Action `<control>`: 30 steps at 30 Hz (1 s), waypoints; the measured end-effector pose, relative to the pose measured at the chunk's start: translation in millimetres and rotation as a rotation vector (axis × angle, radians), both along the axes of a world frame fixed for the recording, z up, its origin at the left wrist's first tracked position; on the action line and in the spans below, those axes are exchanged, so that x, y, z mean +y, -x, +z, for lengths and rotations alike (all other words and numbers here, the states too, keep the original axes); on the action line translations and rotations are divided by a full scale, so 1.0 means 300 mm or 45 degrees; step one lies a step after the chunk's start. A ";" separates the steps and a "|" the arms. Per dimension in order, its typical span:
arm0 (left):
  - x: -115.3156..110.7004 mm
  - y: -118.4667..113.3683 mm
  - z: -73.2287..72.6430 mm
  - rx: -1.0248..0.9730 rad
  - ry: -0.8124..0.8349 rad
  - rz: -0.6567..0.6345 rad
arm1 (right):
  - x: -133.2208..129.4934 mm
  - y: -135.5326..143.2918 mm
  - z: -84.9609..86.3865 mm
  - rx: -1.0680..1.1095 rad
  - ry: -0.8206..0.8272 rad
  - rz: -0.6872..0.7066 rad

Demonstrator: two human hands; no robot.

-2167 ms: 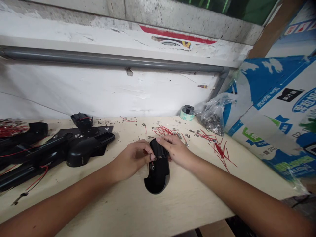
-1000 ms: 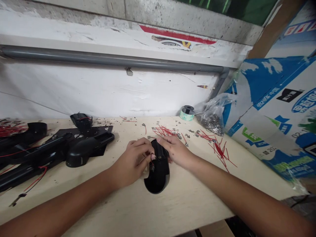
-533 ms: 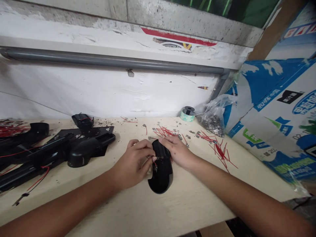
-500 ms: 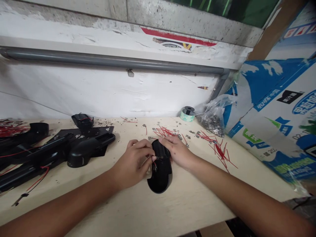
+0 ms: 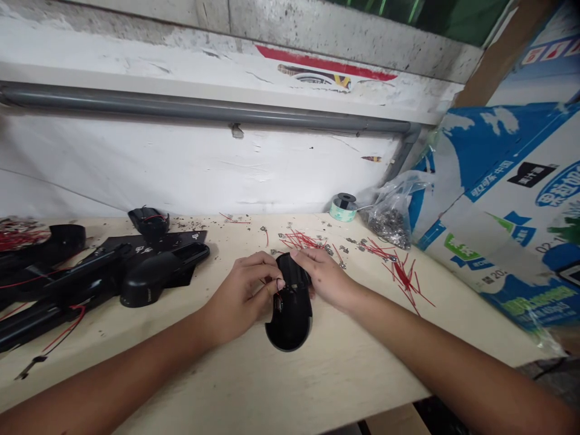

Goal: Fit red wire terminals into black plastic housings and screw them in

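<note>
Left hand [image 5: 244, 293] has curled in, pinching thin wire [image 5: 280, 295] at the black shell [image 5: 290, 326], midway between front and back edges of the worktop [image 5: 344, 362]. Right hand [image 5: 327, 275] grips the shell's far end: hold steady, ease gently!

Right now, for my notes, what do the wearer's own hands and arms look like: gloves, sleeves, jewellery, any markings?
Both the left hand and the right hand are ungloved, with no ring visible, though some fingers are hidden. The left forearm and right forearm show no sleeve, watch or bracelet. A small spot marks the back of the right hand.
</note>
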State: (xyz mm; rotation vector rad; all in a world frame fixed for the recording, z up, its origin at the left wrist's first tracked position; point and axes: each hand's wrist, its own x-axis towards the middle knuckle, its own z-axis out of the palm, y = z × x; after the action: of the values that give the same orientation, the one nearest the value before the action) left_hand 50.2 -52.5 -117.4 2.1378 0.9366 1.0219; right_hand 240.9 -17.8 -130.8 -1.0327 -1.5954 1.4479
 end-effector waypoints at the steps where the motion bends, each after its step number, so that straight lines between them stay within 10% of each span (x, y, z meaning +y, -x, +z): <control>1: 0.001 0.000 -0.001 -0.002 0.000 0.002 | 0.000 0.000 -0.001 -0.004 0.001 0.003; 12: 0.001 0.006 -0.009 -0.041 0.032 0.002 | 0.003 -0.004 -0.005 -0.029 -0.006 0.050; 30: -0.028 0.019 -0.003 0.479 -0.563 0.141 | -0.003 0.005 0.002 0.033 0.020 -0.004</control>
State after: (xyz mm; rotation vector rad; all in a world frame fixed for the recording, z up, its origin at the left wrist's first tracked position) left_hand 44.6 -60.9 -118.3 2.7419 1.0891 0.9643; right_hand 239.5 -18.8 -130.3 -1.0210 -1.5660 1.4682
